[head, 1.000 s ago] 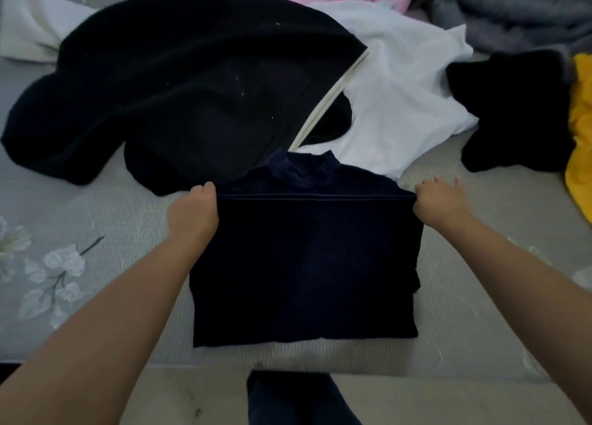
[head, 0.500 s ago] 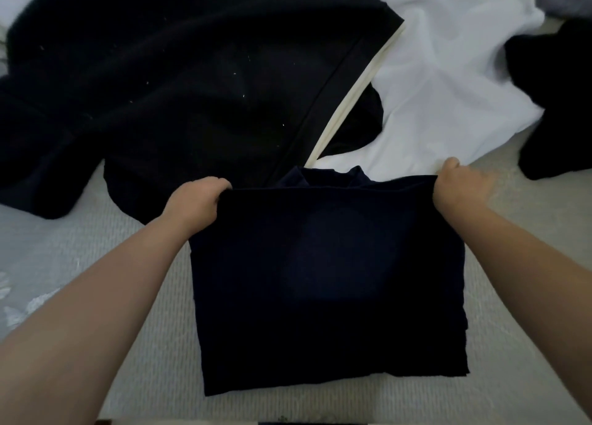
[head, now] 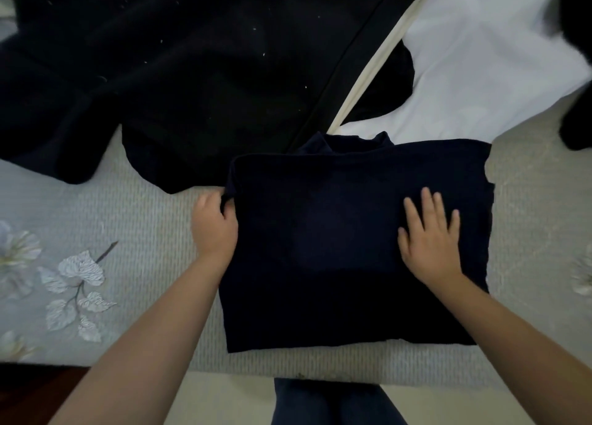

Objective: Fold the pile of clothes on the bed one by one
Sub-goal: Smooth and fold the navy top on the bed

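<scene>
A dark navy top (head: 336,232) lies folded into a rough square near the front edge of the bed (head: 128,232), its collar poking out at the far side. My left hand (head: 214,226) pinches the garment's left edge near the upper corner, fingers curled. My right hand (head: 429,232) lies flat on the right half of the garment with its fingers spread. Behind it sprawl a large black fleece garment (head: 192,65) and a white shirt (head: 480,56).
Another black garment (head: 579,72) sits at the right edge. The bedcover is pale grey with a white flower print (head: 73,283) at the left. The bed's front edge runs along the bottom, with my dark trouser legs (head: 330,402) below it.
Both hands held the fold's top corners before. Now the fold is laid down; my right hand has let go and lies flat on the cloth, and my left has slid down the left edge.
</scene>
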